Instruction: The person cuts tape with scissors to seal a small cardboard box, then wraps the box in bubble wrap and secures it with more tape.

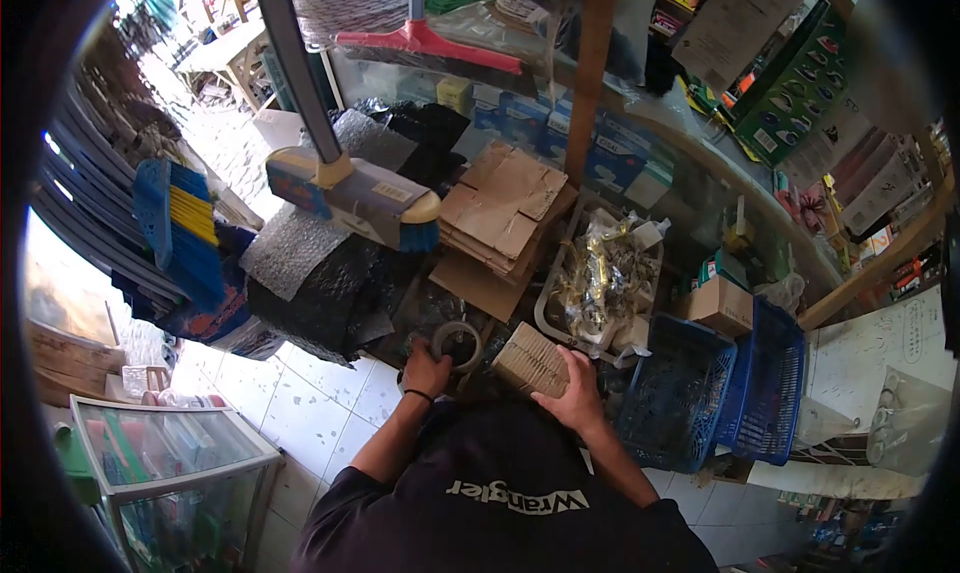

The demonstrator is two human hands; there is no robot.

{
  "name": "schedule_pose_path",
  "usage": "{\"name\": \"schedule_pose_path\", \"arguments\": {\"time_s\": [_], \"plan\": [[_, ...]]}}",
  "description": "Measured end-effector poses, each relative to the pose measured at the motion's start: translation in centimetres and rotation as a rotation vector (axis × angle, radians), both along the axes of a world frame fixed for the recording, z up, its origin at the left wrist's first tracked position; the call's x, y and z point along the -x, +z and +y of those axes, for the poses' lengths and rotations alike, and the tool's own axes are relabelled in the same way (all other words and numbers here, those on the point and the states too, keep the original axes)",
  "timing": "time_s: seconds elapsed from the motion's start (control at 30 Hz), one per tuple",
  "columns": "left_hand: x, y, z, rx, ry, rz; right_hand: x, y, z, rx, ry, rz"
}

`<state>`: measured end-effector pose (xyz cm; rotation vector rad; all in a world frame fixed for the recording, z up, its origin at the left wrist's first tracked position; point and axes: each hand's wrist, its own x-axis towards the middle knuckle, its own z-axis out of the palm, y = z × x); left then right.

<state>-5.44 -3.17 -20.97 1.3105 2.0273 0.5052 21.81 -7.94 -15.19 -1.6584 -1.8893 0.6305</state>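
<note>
A roll of packing tape (456, 347) stands on the cluttered work surface in front of me. My left hand (426, 371), with a dark band at the wrist, has its bent fingers closed at the tape's left rim; the fingertips are partly hidden. To the right sits a block-shaped tan bundle (530, 361) with a ridged top, like thin pieces packed side by side. My right hand (574, 393) grips its right side, thumb at the near edge and fingers along the far side. Behind both hands is a pile of flattened cardboard (505, 198).
A tray (547, 298) of plastic-wrapped metal fittings lies right of the cardboard. Blue baskets (672, 393) stand farther right. Bubble wrap (290, 253) covers the left. A broom head (350, 195) and a red squeegee (430, 45) hang ahead. A glass cabinet (175, 443) stands at lower left.
</note>
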Motion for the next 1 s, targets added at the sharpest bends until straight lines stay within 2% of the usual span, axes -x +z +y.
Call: {"name": "schedule_pose_path", "arguments": {"time_s": [0.2,0.3,0.4,0.5,0.53,0.67,0.77,0.87,0.97,1.0], "plan": [[0.8,-0.4,-1.2,-0.177,0.027,-0.138,1.2,-1.5,-1.2,0.145,-0.074,-0.143],[2.3,1.2,-1.9,-0.244,0.029,-0.287,1.9,-0.3,-1.2,0.079,-0.066,-0.291],[4.2,1.5,-2.6,-0.296,0.059,-0.307,3.3,2.4,0.1,-0.014,-0.046,-0.405],[5.9,1.7,-3.4,-0.398,0.157,-0.440,5.1,2.3,2.5,-0.082,-0.032,-0.331],[6.6,2.0,-3.6,-0.425,0.177,-0.454,6.7,3.2,3.4,-0.159,0.002,-0.317],[9.3,3.4,-5.1,-0.478,0.240,-0.502,14.7,5.3,7.9,-0.170,0.267,-0.135],[11.8,3.6,-5.9,-0.487,0.241,-0.480,22.3,6.6,11.0,-0.222,0.477,-0.094],[14.3,2.6,-6.9,-0.485,0.238,-0.395,29.7,7.5,13.3,-0.336,0.562,-0.121],[16.3,2.0,-7.4,-0.498,0.254,-0.361,35.6,7.1,15.0,-0.483,0.540,-0.252],[16.7,2.3,-7.6,-0.494,0.263,-0.367,36.5,6.9,15.6,-0.450,0.546,-0.282]]}}
